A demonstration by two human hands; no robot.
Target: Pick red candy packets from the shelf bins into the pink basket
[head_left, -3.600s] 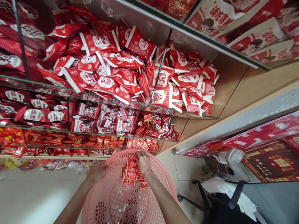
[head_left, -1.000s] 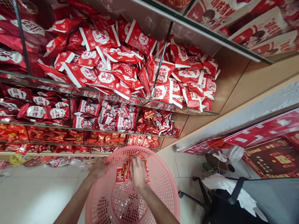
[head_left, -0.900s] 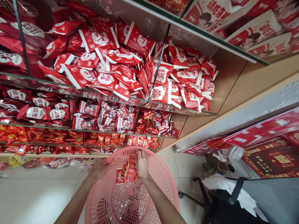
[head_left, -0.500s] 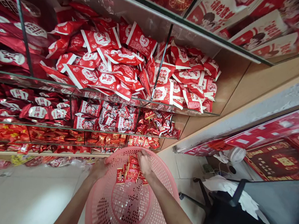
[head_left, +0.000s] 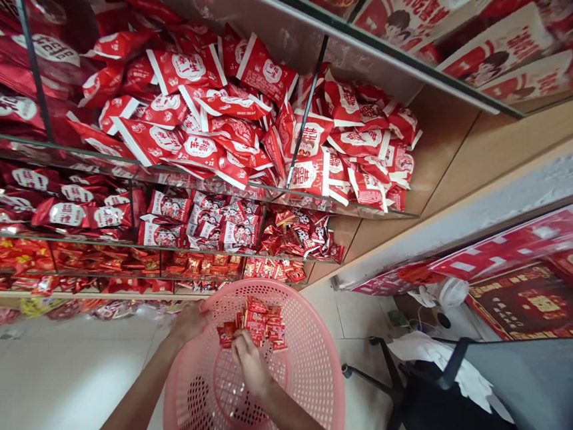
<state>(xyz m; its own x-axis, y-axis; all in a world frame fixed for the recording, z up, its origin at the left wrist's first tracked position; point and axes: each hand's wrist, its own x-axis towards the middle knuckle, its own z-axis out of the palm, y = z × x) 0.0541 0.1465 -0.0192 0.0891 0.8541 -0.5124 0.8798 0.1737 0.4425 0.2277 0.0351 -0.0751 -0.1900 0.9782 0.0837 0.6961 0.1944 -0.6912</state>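
A pink perforated plastic basket (head_left: 327,352) is in front of me, and my left hand (head_left: 191,322) is closed on its left rim. Inside it, toward the shelf side, lies a small heap of red wrapped candies (head_left: 260,320). My right hand (head_left: 250,359) reaches into the basket at the near left edge of this heap. Its fingers are pinched on a red candy packet, partly covered by the fingertips.
Glass-fronted shelves (head_left: 209,183) hold red and white packets (head_left: 199,147) in divided compartments. A black office chair (head_left: 454,410) with white material on it stands at right. Plastic-bagged goods (head_left: 107,310) lie below the lowest shelf, above the tiled floor (head_left: 52,368).
My right hand has moved left and toward me, from the far side of the candy heap to its near left edge. The candies have shifted slightly. My left hand stays on the rim.
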